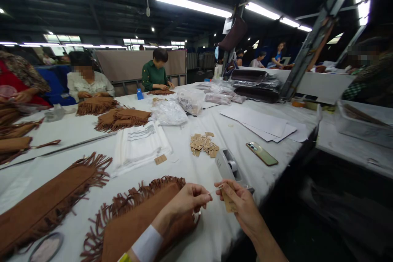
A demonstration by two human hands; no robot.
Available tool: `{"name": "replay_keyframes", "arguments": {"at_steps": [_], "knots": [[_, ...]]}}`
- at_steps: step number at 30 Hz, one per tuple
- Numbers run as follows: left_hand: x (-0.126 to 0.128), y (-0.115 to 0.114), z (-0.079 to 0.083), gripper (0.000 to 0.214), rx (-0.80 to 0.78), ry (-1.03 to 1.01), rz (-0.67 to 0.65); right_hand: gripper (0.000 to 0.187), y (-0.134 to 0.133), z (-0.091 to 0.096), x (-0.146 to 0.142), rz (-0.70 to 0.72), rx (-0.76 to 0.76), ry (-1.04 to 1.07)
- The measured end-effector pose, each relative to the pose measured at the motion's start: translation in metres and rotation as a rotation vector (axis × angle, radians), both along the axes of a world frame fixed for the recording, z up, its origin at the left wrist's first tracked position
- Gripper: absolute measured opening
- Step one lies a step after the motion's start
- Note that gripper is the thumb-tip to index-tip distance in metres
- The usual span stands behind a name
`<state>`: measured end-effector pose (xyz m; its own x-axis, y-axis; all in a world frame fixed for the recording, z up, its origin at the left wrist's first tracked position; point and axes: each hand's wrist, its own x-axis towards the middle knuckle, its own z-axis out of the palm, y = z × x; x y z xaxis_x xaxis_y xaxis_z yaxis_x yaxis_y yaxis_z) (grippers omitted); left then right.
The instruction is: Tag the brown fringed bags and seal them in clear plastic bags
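A kraft-paper hang tag (229, 201) with a white string is held in my right hand (238, 200), its fingers closed on it. My left hand (190, 202) is closed in a pinch just to the left, apparently on the thin string that runs between the hands. Below my left hand lies a brown fringed bag (138, 223) on the white table. Another brown fringed piece (46, 204) lies to its left. A pile of hang tags (203, 144) rests farther up the table, and a grey tape dispenser (229, 166) stands just beyond my right hand.
A phone (262, 154) and white paper sheets (258, 122) lie at the right. Clear plastic bags (143, 144) are stacked left of the tags, near a single tag (160, 159). Co-workers sit across the table with brown fringed pieces (123, 118). The table's edge drops away at right.
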<state>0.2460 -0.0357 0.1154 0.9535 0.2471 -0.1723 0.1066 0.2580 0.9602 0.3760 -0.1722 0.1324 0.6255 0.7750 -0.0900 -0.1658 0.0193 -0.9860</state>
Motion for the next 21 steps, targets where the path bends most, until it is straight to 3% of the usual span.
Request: {"name": "replay_keyframes", "arguments": {"at_steps": [3,6,9,11,13,16,21], "knots": [[-0.035,0.000,-0.001,0.045,-0.007,0.049,0.134,0.040,0.005,-0.015,-0.002,0.009,-0.055,-0.097],[-0.071,0.000,-0.010,0.043,0.075,0.114,0.255,0.042,0.014,-0.037,-0.009,0.109,-0.117,-0.225],[-0.102,0.003,-0.029,0.043,0.162,0.215,0.391,0.044,0.027,-0.055,-0.028,0.168,-0.141,-0.573],[-0.120,0.003,-0.041,0.044,0.137,0.266,0.459,0.053,0.037,-0.061,-0.050,0.237,-0.096,-0.833],[-0.139,0.000,-0.050,0.045,0.057,0.258,0.471,0.053,0.047,-0.063,-0.080,0.443,-0.003,-0.987],[-0.171,-0.013,-0.058,0.042,-0.047,0.141,0.539,0.038,0.062,-0.063,-0.129,0.815,0.169,-1.010],[-0.223,-0.045,-0.070,0.041,-0.191,0.100,0.799,0.023,0.079,-0.067,-0.185,1.101,0.189,-0.850]]}}
